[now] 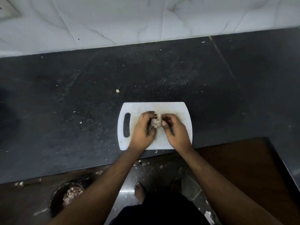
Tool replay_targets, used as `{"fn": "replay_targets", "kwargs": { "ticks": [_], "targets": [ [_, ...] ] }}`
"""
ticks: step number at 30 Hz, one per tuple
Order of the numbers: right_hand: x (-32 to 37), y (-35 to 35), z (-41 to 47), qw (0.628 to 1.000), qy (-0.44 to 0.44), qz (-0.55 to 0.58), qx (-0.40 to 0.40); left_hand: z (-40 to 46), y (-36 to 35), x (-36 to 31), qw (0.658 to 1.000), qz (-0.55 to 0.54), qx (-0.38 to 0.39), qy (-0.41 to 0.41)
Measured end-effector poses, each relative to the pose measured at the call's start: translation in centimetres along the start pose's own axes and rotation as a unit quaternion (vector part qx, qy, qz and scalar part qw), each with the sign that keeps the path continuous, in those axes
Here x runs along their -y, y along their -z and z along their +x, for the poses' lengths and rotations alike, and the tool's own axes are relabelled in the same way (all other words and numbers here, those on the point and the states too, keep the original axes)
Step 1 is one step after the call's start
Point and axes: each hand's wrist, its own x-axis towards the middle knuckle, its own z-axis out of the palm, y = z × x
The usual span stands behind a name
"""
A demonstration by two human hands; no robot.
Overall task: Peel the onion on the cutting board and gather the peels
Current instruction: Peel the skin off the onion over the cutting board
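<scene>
I'm mid-peel, I reckon. Dark counter (81,95) carries the white cutting board (178,109), w/ the onion (156,122) over its middle, cupped btwn both hands. Left hand (142,129) is clenched round it; right hand (175,130) pinches at its top. Next: grip a loose edge, strip it off. Onion looks pale, mottled pinkish, skin partly off.

Plastic board on dark stone, papery onion

The cutting board (170,109) looks like white matt plastic, scuffed and stained. The counter (81,95) is dark speckled stone, dull and littered with flakes. The wall tiles (113,18) are glossy white marble-look. The onion (156,122) shows dry, papery pinkish skin. The floor (126,189) is shiny.
</scene>
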Motion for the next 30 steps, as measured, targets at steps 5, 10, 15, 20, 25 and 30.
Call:
{"fn": "replay_targets", "kwargs": {
  "ticks": [5, 10, 15, 20, 25, 30],
  "targets": [
    [-0.1, 0.1, 0.3, 1.000, 0.023, -0.012, 0.012, -0.4, 0.2, -0.8, 0.999, -0.014, 0.024, 0.020],
    [-0.6, 0.5, 0.3, 1.000, 0.007, 0.025, -0.010, -0.5, -0.3, -1.3, 0.998, 0.028, 0.029, 0.037],
    [-1.2, 0.6, 0.9, 0.998, -0.023, 0.049, 0.007, -1.4, -0.9, -1.7, 0.997, 0.070, 0.022, 0.039],
    [-1.2, 0.8, 1.2, 0.998, -0.016, 0.052, 0.023, -1.5, -1.3, -1.9, 0.993, 0.091, 0.026, 0.073],
    [-1.0, 0.9, 1.3, 0.999, 0.029, 0.019, 0.034, -1.5, -1.6, -2.3, 0.990, 0.111, 0.023, 0.083],
    [-1.5, 0.2, 2.1, 0.995, 0.074, -0.033, 0.052, -1.1, -1.9, -1.6, 0.989, 0.129, 0.004, 0.067]
  ]
}}
